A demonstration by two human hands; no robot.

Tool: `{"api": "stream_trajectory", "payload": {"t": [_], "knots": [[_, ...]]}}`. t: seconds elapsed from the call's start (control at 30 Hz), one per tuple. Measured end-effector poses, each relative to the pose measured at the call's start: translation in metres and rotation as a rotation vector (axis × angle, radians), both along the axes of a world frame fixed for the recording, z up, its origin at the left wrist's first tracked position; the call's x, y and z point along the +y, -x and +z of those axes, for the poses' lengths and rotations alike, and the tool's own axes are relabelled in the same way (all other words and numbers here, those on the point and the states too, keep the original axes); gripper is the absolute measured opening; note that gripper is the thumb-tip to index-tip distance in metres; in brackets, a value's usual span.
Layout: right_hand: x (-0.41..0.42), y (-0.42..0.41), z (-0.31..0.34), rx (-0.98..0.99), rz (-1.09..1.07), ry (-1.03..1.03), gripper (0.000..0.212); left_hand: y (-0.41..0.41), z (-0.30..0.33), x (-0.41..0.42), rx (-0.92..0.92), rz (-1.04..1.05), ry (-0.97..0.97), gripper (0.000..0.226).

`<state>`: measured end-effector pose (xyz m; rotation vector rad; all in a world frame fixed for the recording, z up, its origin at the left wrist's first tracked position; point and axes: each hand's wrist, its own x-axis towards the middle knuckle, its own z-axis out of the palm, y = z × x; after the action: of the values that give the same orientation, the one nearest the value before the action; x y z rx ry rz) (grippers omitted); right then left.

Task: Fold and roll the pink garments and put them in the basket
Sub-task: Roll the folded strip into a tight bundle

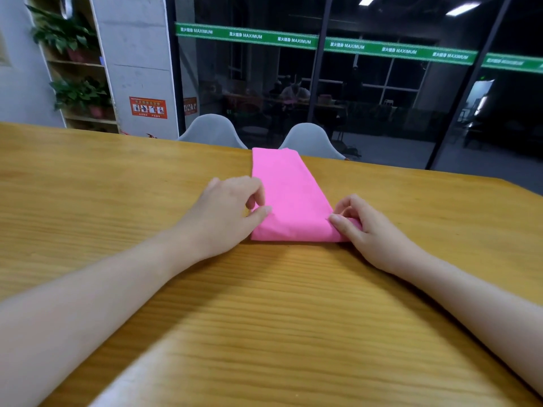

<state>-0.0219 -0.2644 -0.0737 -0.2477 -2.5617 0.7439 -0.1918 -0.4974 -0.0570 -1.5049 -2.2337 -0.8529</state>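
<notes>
A pink garment (289, 189), folded into a long narrow strip, lies on the wooden table (117, 201) and reaches to the table's far edge. Its near end is turned over into a first thick roll. My left hand (232, 210) pinches the left corner of that near end between thumb and curled fingers. My right hand (361, 227) pinches the right corner the same way. No basket is in view.
Two grey chairs (213, 130) stand behind the table's far edge, close to the garment's far end. Beyond them is a dark glass wall. A shelf with potted plants (76, 95) stands at the back left.
</notes>
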Motion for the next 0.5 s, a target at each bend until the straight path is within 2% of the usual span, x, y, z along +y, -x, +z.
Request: {"api": "stream_trajectory", "payload": {"t": [0.17, 0.33, 0.43, 0.5], "knots": [[-0.002, -0.002, -0.004, 0.097, -0.027, 0.003, 0.014, 0.004, 0.006, -0.011, 0.169, -0.016, 0.016, 0.023], [0.002, -0.001, -0.003, 0.110, -0.047, -0.168, 0.014, -0.007, 0.015, -0.008, 0.060, 0.098, 0.165, 0.037], [0.010, -0.006, -0.001, -0.007, -0.008, -0.199, 0.036, -0.002, 0.015, -0.008, 0.015, 0.135, 0.270, 0.048], [0.013, -0.007, -0.001, -0.057, 0.000, -0.235, 0.043, 0.002, 0.014, -0.010, -0.020, 0.117, 0.302, 0.051]]}}
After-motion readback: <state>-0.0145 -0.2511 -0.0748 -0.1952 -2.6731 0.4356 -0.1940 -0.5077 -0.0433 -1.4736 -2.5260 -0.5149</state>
